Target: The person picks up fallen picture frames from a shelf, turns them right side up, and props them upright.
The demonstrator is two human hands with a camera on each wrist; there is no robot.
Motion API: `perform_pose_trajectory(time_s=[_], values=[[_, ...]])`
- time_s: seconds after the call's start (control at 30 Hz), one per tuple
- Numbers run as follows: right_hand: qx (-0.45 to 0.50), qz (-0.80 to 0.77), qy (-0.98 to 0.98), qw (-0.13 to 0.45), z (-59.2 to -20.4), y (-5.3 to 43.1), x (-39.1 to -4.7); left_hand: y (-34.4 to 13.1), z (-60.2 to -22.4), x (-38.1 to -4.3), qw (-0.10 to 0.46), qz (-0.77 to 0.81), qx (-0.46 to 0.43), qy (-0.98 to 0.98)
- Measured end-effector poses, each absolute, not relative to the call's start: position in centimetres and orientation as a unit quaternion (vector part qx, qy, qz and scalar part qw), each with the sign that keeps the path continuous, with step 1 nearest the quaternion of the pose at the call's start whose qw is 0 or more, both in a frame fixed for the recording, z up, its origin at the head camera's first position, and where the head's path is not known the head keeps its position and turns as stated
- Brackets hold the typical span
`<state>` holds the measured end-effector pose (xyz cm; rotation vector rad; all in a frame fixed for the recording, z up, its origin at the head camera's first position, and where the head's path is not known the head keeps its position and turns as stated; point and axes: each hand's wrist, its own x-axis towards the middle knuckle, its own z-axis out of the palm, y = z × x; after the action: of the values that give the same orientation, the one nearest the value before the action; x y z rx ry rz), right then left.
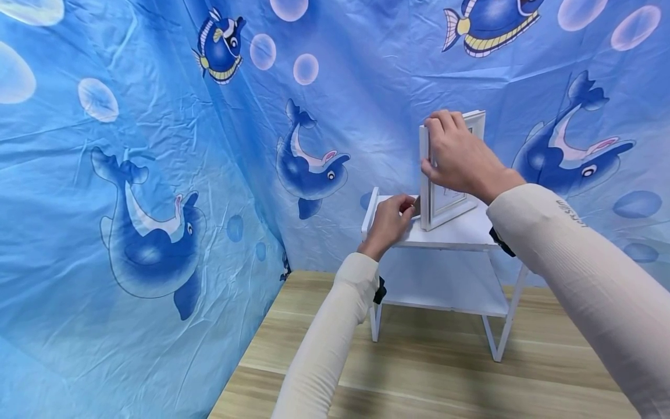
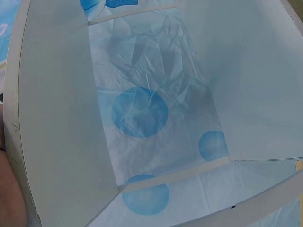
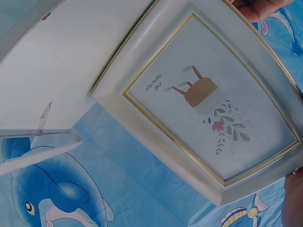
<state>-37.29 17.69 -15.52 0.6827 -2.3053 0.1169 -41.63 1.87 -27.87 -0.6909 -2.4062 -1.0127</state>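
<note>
A white picture frame stands upright on a small white table. My right hand grips its upper part, fingers over the top and thumb lower on the near side edge. Low behind the frame, my left hand pinches a small brown flap, apparently the frame's back stand. In the right wrist view, the picture frame shows a gold inner line and a print of a flower pot on legs. Only a sliver of the left hand appears in the left wrist view.
The table has a raised left rim, a lower shelf and thin legs on a wood-patterned floor. A blue curtain with dolphins and fish hangs close behind, and another stretch runs along the left.
</note>
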Motion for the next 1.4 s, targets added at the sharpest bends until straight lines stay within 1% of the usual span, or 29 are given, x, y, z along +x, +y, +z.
perform_pose_trajectory(time_s=[0.33,0.73,1.4], values=[[0.274,0.042,-0.893,0.354,-15.33,17.87,-37.21,1.98,-27.82,-41.69,0.224,-0.358,-0.247,-0.872],[0.276,0.039,-0.901,0.332,-14.86,18.01,-37.11,2.0,-27.82,-41.7,0.225,-0.359,-0.246,-0.872],[0.284,0.028,-0.9,0.328,-14.7,18.18,-37.12,1.94,-27.85,-41.5,0.217,-0.365,-0.24,-0.873]])
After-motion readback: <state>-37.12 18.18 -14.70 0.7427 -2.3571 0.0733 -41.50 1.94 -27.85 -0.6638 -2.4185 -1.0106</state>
